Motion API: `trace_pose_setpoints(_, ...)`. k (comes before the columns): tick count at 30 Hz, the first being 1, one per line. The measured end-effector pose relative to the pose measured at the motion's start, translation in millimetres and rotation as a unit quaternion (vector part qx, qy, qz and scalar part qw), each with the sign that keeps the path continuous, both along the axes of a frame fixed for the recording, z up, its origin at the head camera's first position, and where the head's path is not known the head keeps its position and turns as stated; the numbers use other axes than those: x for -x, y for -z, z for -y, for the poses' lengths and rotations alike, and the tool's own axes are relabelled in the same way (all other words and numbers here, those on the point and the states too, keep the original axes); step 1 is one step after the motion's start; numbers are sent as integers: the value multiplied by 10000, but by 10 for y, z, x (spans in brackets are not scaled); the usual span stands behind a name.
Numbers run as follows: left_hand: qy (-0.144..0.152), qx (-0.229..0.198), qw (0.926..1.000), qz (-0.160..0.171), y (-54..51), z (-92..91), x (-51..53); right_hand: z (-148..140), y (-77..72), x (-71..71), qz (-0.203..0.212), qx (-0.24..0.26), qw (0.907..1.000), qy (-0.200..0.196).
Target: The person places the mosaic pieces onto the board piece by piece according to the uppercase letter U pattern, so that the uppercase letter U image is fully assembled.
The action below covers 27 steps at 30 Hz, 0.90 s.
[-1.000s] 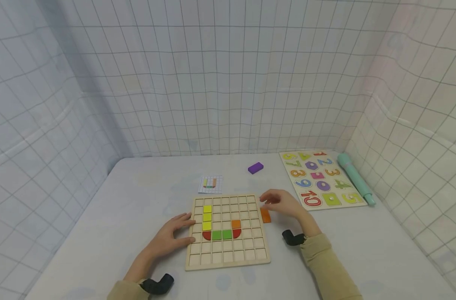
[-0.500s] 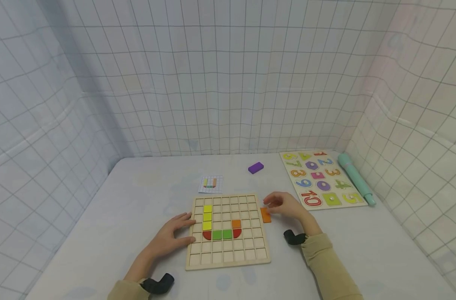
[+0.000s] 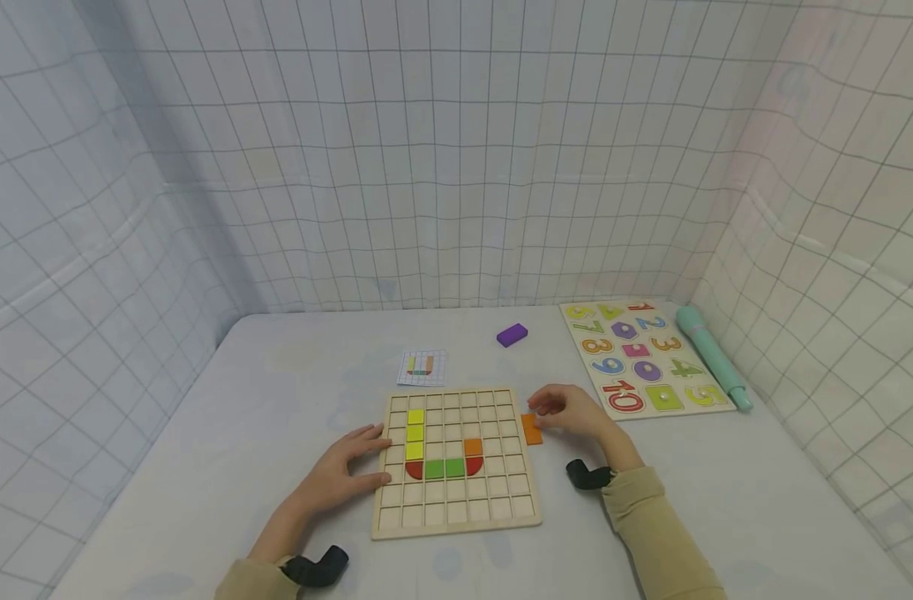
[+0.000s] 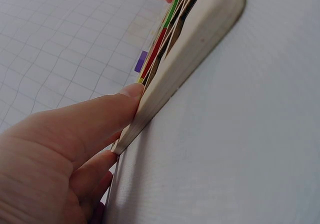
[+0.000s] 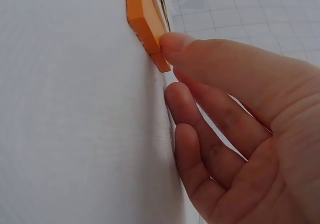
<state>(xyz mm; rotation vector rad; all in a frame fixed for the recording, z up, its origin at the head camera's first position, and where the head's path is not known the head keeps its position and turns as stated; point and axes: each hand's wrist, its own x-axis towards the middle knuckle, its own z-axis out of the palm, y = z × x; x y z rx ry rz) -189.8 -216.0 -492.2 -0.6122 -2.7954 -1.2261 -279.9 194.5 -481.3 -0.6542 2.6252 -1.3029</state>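
Note:
A wooden grid board [image 3: 456,504] lies on the table. Yellow [image 3: 415,433], green [image 3: 445,469], red [image 3: 475,466] and orange [image 3: 473,447] tiles form a U shape on it. My left hand [image 3: 340,472] rests with spread fingers along the board's left edge, its thumb on the rim in the left wrist view. Beside the board's right edge lie loose orange tiles [image 3: 531,428]. My right hand [image 3: 572,412] is there, its thumb [image 5: 180,42] touching an orange tile [image 5: 145,22]. Its other fingers curve loosely below; no clear pinch shows.
A small card [image 3: 422,368] with a U pattern lies behind the board. Further back is a purple block [image 3: 512,335]. To the right lie a number puzzle [image 3: 644,358] and a mint-green tube-shaped object [image 3: 714,358]. Grid-lined fabric walls [image 3: 449,167] surround the table.
My right hand has shifted slightly right, away from the board. The orange piece beside the board now shows as separate tiles with a line between them. My left hand has stayed still.

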Motion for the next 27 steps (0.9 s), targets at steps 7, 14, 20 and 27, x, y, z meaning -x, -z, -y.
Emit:
trace_pose_setpoints(7,-19,8,10000,36,6,1,1,-2,-4,-10,-55,24,10000,21)
trace_pose_setpoints(14,-19,38,10000,59,5,-2,1,-4,-9,-27,-61,-23,10000,40)
trace_pose_setpoints(20,-34,29,9999,96,-9,-7,-6,-6,-17,-31,-72,-98,9999,60)
trace_pose_setpoints(27,-8,-4,10000,56,-14,-4,-5,14,-40,-44,-214,-446,9985,231)
